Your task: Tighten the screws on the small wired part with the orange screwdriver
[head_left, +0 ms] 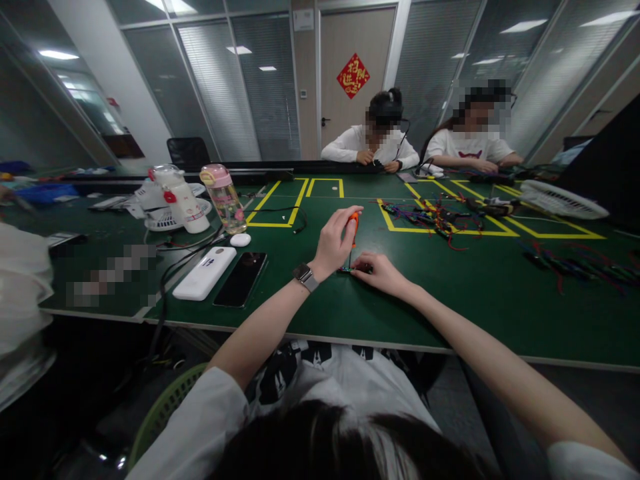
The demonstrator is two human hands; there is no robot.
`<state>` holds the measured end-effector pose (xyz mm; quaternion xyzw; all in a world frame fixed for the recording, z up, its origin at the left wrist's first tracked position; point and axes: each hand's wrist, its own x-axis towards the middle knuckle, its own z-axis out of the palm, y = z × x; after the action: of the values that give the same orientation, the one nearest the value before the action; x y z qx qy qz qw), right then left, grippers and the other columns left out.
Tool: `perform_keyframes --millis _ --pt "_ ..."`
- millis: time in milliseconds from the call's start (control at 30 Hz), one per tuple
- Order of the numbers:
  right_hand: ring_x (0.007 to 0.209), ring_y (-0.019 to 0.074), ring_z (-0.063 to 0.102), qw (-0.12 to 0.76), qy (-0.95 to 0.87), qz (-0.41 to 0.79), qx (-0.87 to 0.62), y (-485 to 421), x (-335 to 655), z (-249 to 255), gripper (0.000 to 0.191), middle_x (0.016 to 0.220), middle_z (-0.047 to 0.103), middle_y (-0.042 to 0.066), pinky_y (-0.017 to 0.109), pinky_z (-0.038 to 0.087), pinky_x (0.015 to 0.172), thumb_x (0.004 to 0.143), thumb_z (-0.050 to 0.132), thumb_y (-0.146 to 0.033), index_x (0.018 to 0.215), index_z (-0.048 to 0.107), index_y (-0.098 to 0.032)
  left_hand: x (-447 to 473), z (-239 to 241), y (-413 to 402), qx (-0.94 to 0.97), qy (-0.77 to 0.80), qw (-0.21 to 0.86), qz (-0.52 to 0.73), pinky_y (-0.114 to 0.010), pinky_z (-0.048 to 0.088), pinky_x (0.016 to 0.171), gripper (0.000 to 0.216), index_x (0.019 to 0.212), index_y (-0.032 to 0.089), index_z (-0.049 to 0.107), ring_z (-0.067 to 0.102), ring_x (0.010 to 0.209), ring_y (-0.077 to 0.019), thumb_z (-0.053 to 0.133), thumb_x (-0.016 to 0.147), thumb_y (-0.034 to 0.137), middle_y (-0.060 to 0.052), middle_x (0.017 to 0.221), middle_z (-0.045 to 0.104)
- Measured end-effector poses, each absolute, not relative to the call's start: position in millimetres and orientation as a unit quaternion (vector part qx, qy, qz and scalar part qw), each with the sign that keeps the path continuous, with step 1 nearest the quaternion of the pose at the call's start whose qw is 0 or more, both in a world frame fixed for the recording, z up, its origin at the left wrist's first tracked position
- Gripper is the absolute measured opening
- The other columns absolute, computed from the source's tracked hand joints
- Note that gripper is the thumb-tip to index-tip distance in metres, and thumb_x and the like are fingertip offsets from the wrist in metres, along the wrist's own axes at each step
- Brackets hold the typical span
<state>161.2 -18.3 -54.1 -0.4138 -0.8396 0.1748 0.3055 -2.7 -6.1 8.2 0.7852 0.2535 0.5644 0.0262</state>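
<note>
My left hand [336,239], with a watch on its wrist, is closed around the orange handle of a screwdriver [355,230]. The screwdriver stands nearly upright, its thin shaft pointing down at a small circuit board [345,269] on the green table. From the right, my right hand [380,273] pinches the board's edge with its fingertips and rests low on the tabletop. Part of the board is hidden under the fingers. Whether the tip sits in a screw is too small to tell.
Left of my hands lie a black phone [241,280], a white power bank [205,273] and a white earbud case [241,240]. A pink-lidded bottle [225,199] stands behind them. Wired boards [440,217] are heaped to the right. Two people sit across the green table [310,313].
</note>
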Motion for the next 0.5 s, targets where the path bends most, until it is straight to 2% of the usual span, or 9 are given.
perform_keyframes --millis 167,267,333,500 --pt "0.066 0.0139 0.057 0.309 -0.838 0.175 -0.415 -18.7 160.9 -54.3 0.009 0.077 0.061 0.004 0.026 0.046 0.062 0.08 0.06 -0.02 0.083 0.067 -0.015 -2.7 7.2 -3.2 0.758 0.272 -0.018 0.593 -0.026 0.048 0.074 0.014 0.102 0.021 0.058 0.054 0.08 -0.0122 0.053 0.092 0.028 -0.002 0.089 0.055" --pt "0.066 0.0139 0.057 0.307 -0.841 0.169 -0.413 -18.6 160.8 -54.0 0.009 0.076 0.061 0.004 0.026 0.045 0.062 0.08 0.06 -0.02 0.082 0.068 -0.015 -2.8 5.8 -2.0 0.743 0.28 -0.035 0.607 -0.025 0.047 0.07 0.015 0.092 0.021 0.059 0.051 0.075 -0.0118 0.059 0.087 0.034 0.0 0.082 0.048" --pt "0.065 0.0139 0.056 0.303 -0.844 0.161 -0.413 -18.4 161.0 -53.9 0.009 0.076 0.06 0.004 0.026 0.044 0.061 0.08 0.061 -0.02 0.082 0.068 -0.015 -2.9 5.4 -2.6 0.747 0.28 -0.029 0.602 -0.026 0.047 0.072 0.015 0.096 0.02 0.059 0.052 0.078 -0.0123 0.054 0.09 0.033 -0.001 0.085 0.049" --pt "0.066 0.0138 0.057 0.302 -0.841 0.168 -0.416 -18.4 161.2 -53.4 0.009 0.078 0.061 0.004 0.026 0.046 0.063 0.08 0.061 -0.02 0.083 0.067 -0.015 -2.8 7.0 -4.5 0.765 0.253 0.015 0.592 -0.028 0.047 0.086 0.025 0.112 0.019 0.055 0.056 0.098 -0.0134 0.035 0.097 0.018 -0.005 0.105 0.057"
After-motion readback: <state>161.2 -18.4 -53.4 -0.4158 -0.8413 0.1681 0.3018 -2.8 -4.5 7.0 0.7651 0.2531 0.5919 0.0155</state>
